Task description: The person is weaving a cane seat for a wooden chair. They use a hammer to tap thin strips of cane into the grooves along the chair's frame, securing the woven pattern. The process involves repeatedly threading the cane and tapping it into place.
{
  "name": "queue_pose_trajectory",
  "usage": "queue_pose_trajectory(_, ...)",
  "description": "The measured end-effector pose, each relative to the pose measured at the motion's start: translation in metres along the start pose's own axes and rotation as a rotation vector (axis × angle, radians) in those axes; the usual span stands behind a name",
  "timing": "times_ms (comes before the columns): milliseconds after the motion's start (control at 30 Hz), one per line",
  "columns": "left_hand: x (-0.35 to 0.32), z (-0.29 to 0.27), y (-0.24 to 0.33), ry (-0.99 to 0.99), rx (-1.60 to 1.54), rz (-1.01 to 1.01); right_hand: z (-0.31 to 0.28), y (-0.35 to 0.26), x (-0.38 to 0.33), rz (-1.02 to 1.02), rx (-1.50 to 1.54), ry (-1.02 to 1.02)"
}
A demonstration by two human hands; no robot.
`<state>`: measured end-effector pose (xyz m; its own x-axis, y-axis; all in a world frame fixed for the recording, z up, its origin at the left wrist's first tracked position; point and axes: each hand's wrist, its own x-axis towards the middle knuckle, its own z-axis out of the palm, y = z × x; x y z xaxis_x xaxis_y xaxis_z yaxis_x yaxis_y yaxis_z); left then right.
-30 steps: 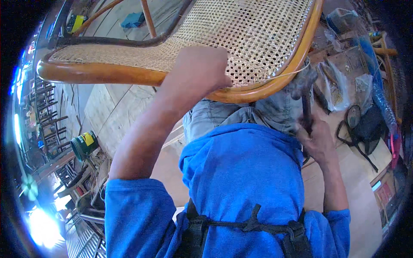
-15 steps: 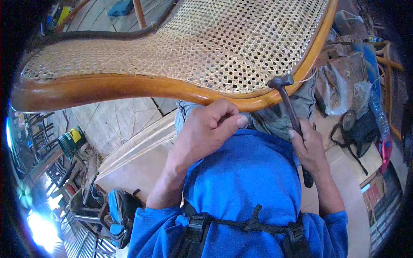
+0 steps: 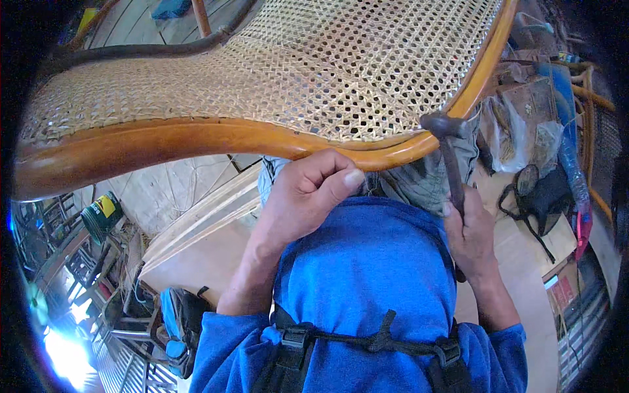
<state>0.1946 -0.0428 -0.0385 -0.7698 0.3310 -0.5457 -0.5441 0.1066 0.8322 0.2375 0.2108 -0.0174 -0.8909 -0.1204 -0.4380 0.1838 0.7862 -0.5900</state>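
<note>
A curved, glossy orange-brown wooden chair frame [image 3: 190, 135] with woven cane webbing [image 3: 367, 72] lies across the upper part of the view, close in front of my body. My left hand [image 3: 313, 196] is closed, its thumb against the curled index finger and its knuckles touching the lower edge of the frame. What those fingers hold, if anything, is hidden. In my right hand [image 3: 473, 232] is a hammer [image 3: 452, 164], gripped by its dark handle. Its head is up beside the frame's right-hand curve, partly covering the rim where the cane meets the wood.
Light wooden boards [image 3: 196, 252] lie below the frame on the left. A dark green bucket [image 3: 101, 217] stands farther left, above a blue and black backpack [image 3: 178, 331]. To the right are a clear plastic bag [image 3: 508, 141] and a black strapped item [image 3: 547, 196].
The hammer head has moved slightly to the right and looks larger. The frame's left end has dropped lower in the view. My left hand has stayed by the frame, its thumb nearer the fingers.
</note>
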Motion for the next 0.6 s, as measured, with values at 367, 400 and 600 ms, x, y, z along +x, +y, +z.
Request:
queue_pose_trajectory(367,0.0,-0.001,0.001,0.0,0.031,-0.008,0.004,0.002,-0.002,-0.01,0.004,0.022)
queue_pose_trajectory(400,0.0,-0.001,0.0,-0.003,0.023,0.0,0.007,0.009,0.0,-0.005,-0.065,-0.028)
queue_pose_trajectory(600,0.0,0.0,0.001,0.002,0.06,0.002,0.004,-0.002,-0.003,0.002,0.014,0.029)
